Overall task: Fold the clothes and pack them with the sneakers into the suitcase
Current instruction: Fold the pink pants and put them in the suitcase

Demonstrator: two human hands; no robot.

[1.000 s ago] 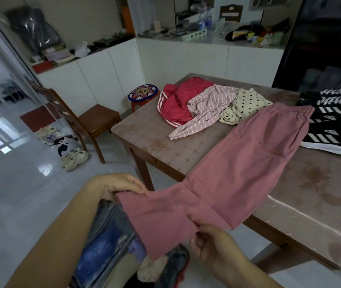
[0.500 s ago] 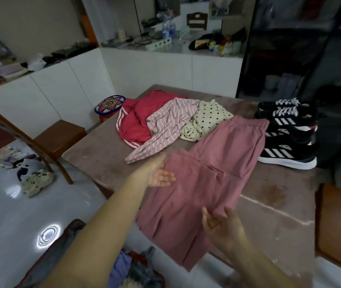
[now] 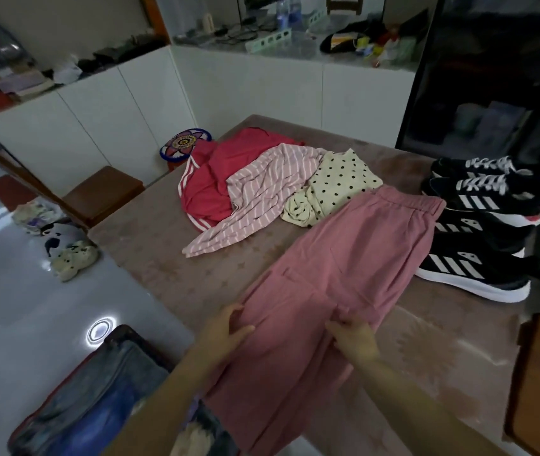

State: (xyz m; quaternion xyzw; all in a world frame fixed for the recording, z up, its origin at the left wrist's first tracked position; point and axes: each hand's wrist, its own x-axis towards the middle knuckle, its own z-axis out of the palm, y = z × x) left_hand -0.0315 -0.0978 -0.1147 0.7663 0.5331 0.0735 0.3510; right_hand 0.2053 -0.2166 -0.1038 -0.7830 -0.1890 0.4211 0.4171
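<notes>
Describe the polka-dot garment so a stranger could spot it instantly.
On the brown table, three crumpled garments lie heaped at the far side. The polka-dot garment is the rightmost, between the pink striped garment and the waistband of the pink trousers. It alone is cream with black dots.

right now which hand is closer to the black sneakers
Right. The right hand pinches the pink trousers on the side toward the black sneakers. The left hand grips the trousers' opposite edge, farther from the sneakers.
</notes>
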